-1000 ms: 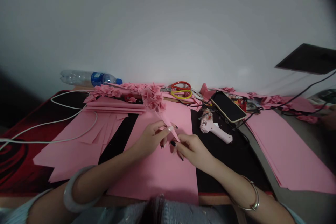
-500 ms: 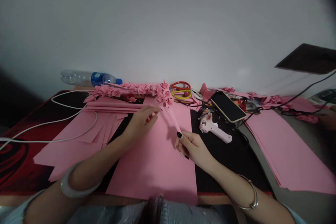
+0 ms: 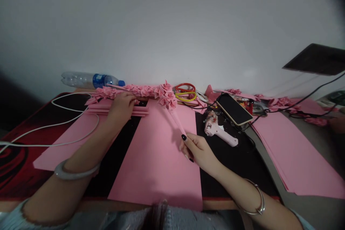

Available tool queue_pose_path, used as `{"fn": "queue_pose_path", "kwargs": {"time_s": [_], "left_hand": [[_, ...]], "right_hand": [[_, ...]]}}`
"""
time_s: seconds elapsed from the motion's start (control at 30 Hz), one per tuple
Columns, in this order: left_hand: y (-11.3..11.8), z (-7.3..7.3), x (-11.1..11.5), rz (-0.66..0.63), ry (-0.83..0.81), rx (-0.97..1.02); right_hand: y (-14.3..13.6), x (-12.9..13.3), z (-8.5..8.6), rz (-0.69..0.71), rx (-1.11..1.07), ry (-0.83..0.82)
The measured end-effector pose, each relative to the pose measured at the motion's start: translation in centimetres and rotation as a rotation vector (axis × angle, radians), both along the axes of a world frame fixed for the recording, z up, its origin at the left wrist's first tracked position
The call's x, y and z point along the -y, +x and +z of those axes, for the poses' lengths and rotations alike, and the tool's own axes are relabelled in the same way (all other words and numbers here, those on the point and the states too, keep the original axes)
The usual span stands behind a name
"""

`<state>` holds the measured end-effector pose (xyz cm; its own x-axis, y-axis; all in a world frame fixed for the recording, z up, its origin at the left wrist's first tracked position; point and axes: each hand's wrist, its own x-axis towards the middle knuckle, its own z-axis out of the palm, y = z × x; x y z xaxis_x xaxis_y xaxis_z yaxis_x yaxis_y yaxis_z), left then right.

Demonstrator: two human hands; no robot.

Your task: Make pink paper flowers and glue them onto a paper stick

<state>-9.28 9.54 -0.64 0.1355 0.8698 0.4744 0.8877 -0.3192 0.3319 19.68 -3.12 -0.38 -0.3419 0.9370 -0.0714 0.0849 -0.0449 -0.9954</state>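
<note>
My right hand (image 3: 198, 151) pinches the lower end of a slim pink paper stem (image 3: 176, 120), just over the middle of the desk. At its upper end is a cluster of folded pink paper flowers (image 3: 165, 96), tilted away from me. My left hand (image 3: 122, 107) reaches over the rolled pink paper tubes (image 3: 140, 109) at the back left. Its fingertips close on a small loose paper flower, mostly hidden by the fingers. Beneath both arms lies a large pink paper sheet (image 3: 159, 165).
Beyond my right hand lie a pale glue gun (image 3: 221, 134), a phone (image 3: 234, 109) and black cables. Scissors (image 3: 185, 92) rest near the wall, a plastic bottle (image 3: 81, 79) at the back left. Stacked pink sheets (image 3: 296, 154) sit at right; a white cable (image 3: 51, 145) crosses the left.
My left hand has moved left and away from me, from beside the flower cluster to the loose paper flower behind the tubes. My right hand stays nearly still with the stem.
</note>
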Motion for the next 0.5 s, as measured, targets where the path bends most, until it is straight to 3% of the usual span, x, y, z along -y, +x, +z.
{"fn": "queue_pose_path", "kwargs": {"time_s": [0.5], "left_hand": [[-0.32, 0.25, 0.24, 0.053, -0.072, 0.076]], "right_hand": [[0.08, -0.14, -0.07, -0.007, 0.002, 0.0]]}}
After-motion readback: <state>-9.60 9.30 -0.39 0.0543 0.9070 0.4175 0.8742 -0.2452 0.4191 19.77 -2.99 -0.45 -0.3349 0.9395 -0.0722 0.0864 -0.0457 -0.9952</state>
